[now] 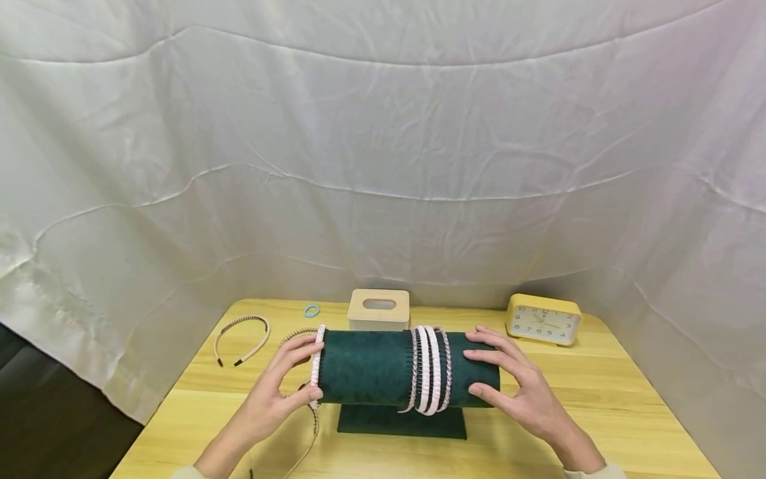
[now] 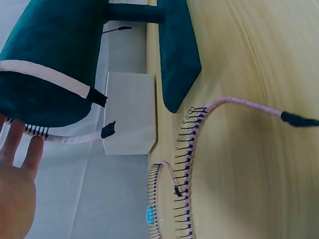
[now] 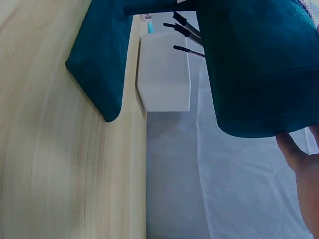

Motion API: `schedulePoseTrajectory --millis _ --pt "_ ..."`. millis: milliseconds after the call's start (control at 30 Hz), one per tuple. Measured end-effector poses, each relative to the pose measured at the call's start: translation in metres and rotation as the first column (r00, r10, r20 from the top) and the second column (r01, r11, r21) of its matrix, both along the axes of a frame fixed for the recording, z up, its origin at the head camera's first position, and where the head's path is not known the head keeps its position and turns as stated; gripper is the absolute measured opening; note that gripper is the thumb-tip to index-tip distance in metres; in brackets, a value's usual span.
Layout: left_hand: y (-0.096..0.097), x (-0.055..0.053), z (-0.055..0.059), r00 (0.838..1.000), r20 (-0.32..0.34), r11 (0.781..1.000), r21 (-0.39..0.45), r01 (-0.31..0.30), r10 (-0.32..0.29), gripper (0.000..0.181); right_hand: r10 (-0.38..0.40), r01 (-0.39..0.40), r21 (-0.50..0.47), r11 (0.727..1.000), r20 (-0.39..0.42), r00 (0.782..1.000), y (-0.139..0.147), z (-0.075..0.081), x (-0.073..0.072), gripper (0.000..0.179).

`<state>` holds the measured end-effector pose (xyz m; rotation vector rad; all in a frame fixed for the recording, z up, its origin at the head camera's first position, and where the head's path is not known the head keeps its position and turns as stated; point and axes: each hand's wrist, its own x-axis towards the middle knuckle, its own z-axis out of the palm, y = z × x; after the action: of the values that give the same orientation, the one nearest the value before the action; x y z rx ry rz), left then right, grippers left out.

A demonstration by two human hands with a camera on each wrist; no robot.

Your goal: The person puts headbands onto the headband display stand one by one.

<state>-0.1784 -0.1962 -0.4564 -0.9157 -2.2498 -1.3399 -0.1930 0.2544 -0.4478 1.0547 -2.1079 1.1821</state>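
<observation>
A dark green padded roll stand (image 1: 366, 366) lies sideways before me, with several white and pale pink braided headbands (image 1: 426, 369) round its right half. My left hand (image 1: 281, 382) holds a white headband (image 1: 316, 372) at the roll's left end, fingers above and thumb low in front. In the left wrist view this headband (image 2: 47, 73) crosses the roll close to its end, dark tips pointing outward, with fingertips near its teeth. My right hand (image 1: 520, 379) grips the roll's right end, fingers along the top and thumb on the front. Its palm side is mostly hidden.
Another headband (image 1: 263, 332) lies back left, and one more (image 1: 314, 436) rests partly beneath my left hand. A light blue ring (image 1: 311, 310), a wood-topped tissue box (image 1: 359, 313) and a yellow clock (image 1: 544, 319) stand along the back. White cloth (image 1: 383, 166) hangs behind the table.
</observation>
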Motion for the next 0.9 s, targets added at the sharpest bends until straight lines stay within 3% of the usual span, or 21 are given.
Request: schedulePoseTrajectory --millis 167,433,767,900 --pt "-0.001 -0.003 -0.006 0.998 -0.018 0.998 0.034 0.058 -0.057 0.077 -0.004 0.004 0.004 1.0 0.002 1.0 0.0 -0.001 0.0 0.068" --pt "-0.004 -0.009 -0.007 0.993 0.042 0.993 0.027 0.113 -0.114 0.076 0.0 0.0 -0.003 1.0 -0.002 1.0 0.0 -0.001 0.001 0.068" --pt "-0.001 -0.013 -0.004 0.993 0.015 0.993 0.008 0.118 -0.118 0.078 0.005 -0.005 -0.005 1.0 -0.009 1.0 0.0 -0.001 0.0 0.069" --pt "-0.001 -0.01 -0.002 0.997 -0.013 0.997 -0.023 0.076 -0.076 0.079 0.005 -0.005 -0.006 1.0 -0.015 1.0 0.0 -0.001 0.0 0.069"
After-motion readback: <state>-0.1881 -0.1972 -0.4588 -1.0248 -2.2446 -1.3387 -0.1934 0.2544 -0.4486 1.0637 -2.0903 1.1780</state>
